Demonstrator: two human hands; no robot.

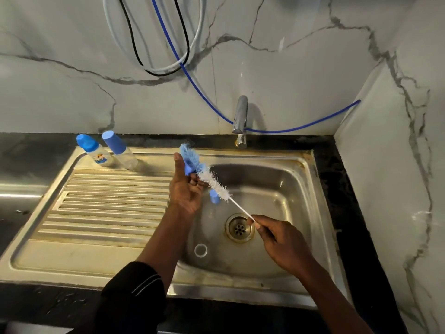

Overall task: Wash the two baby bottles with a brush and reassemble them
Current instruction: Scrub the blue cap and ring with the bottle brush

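Note:
Two baby bottles stand at the back of the drainboard: one with a blue cap and a printed label [96, 151], one clear with a blue cap [119, 149]. Over the sink basin [277, 184], my left hand [186, 189] grips a blue plastic part next to the brush's blue bristle head [190, 157]. White bristles [216, 185] run down to a thin white stem. My right hand [277, 239] pinches the end of that stem above the drain. Another blue piece [213, 197] shows just below the white bristles; I cannot tell what it belongs to.
A clear ring [200, 250] lies on the basin floor left of the drain [239, 228]. The chrome tap [240, 121] stands behind the basin and no water runs from it. The ribbed drainboard [108, 203] lies left. Hoses hang on the marble wall, which closes in on the right.

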